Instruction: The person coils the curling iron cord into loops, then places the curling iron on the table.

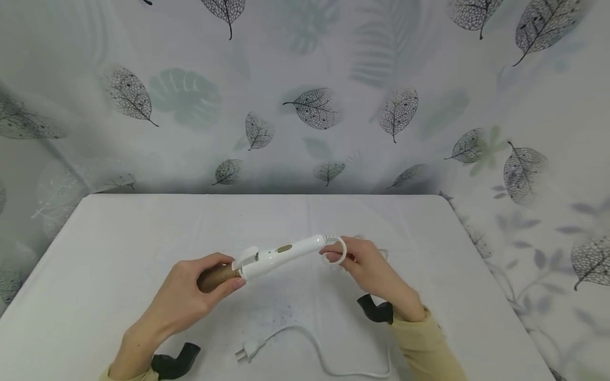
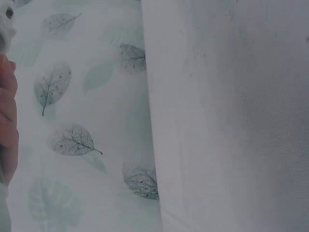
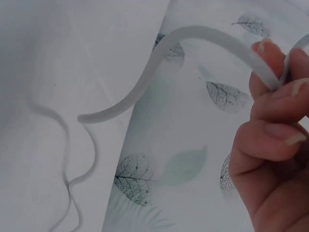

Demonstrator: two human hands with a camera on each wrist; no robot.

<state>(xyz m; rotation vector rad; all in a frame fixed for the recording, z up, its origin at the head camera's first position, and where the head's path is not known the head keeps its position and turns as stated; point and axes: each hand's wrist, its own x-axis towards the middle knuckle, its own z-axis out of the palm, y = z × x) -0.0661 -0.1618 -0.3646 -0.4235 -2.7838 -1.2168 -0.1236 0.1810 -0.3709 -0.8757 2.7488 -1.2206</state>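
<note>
A white curling iron [image 1: 295,251] with a brown barrel [image 1: 214,278] is held slantwise over the table. My left hand [image 1: 178,291] grips it by the barrel, thumb and fingertips at the base of the white clamp lever [image 1: 245,257]. At the handle's far end, my right hand [image 1: 374,267] pinches the white power cord [image 1: 344,250], which loops close to the handle. The right wrist view shows that cord [image 3: 203,33] running in between the curled fingers [image 3: 263,140]. Only the edge of the left fingers [image 2: 7,116] appears in the left wrist view.
Below the iron, the cord's two-pin plug [image 1: 249,350] lies on the white tabletop [image 1: 143,227], its cord curving right. Black curved pieces sit at the left wrist [image 1: 175,362] and the right wrist [image 1: 375,309]. A leaf-patterned curtain [image 1: 267,63] stands behind the table's back edge.
</note>
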